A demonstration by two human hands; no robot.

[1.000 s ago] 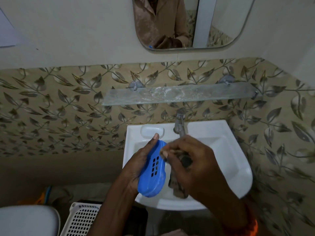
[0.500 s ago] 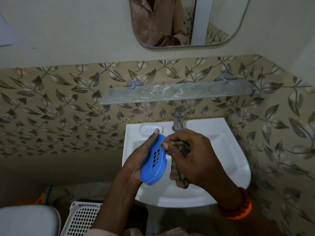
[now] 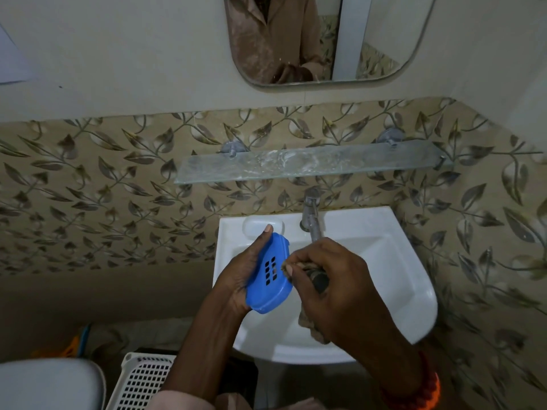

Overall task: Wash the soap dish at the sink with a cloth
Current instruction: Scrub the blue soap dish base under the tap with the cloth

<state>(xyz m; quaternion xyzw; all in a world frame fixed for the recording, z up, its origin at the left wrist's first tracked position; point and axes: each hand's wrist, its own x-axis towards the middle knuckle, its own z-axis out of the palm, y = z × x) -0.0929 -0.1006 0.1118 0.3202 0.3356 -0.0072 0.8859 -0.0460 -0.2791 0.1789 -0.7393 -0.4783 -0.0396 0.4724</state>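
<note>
Clearly the scrubbing step is in hand, over the white sink, whose basin spreads below both hands and leaves open room to the right and toward the near rim; at the back the tap juts forward just above the right hand, and the tiled wall closes in on the right. Above it a glass shelf overhangs the tap, so lifting high at the back looks cramped. The left hand holds the blue soap dish tilted on edge over the basin's left side, its fingers curled behind it with one fingertip over the top edge, the slotted face turned toward the right. The right hand grips a dark cloth, fingers bunched round it, and presses its upper end against the dish beside the slots (no running water can be made out). Next, I judge, the cloth needs working across the slots and round the rim, keeping clear of the tap's spout.
</note>
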